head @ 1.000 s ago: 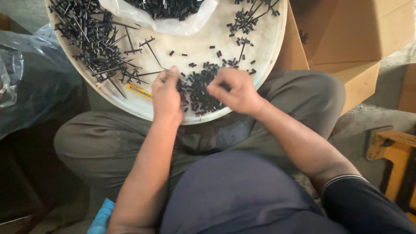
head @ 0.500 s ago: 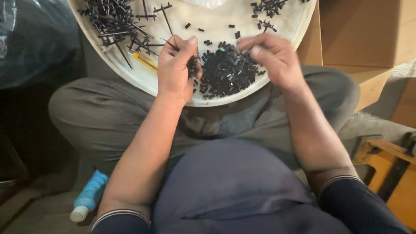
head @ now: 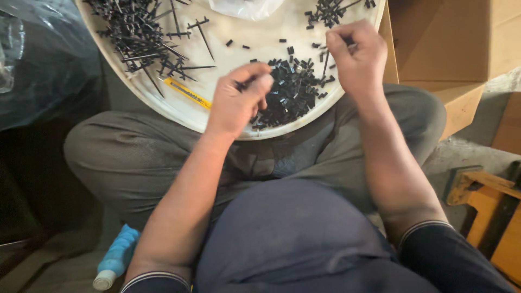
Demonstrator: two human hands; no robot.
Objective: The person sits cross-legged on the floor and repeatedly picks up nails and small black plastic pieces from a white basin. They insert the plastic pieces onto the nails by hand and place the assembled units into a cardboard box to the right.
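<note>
A round white tray (head: 255, 40) rests on my lap. A heap of small black plastic pieces (head: 290, 92) lies near its front edge. My left hand (head: 236, 103) hovers beside that heap with fingers pinched on one small black piece. My right hand (head: 355, 57) is at the tray's right side, fingers closed on a thin black rod that hangs down. A tangle of long black rods with cross pieces (head: 138, 32) fills the tray's left part. A yellow utility knife (head: 187, 93) lies on the tray just left of my left hand.
A clear plastic bag (head: 247, 6) sits at the tray's far edge. Brown cardboard boxes (head: 450, 43) stand at the right. A dark plastic bag (head: 40, 59) is on the left. A blue bottle (head: 115, 258) lies on the floor. A yellow wooden frame (head: 494, 206) is at lower right.
My right hand has moved right and up, away from the heap, with a rod in it. My left hand has shifted right toward the heap. The camera has tilted.
</note>
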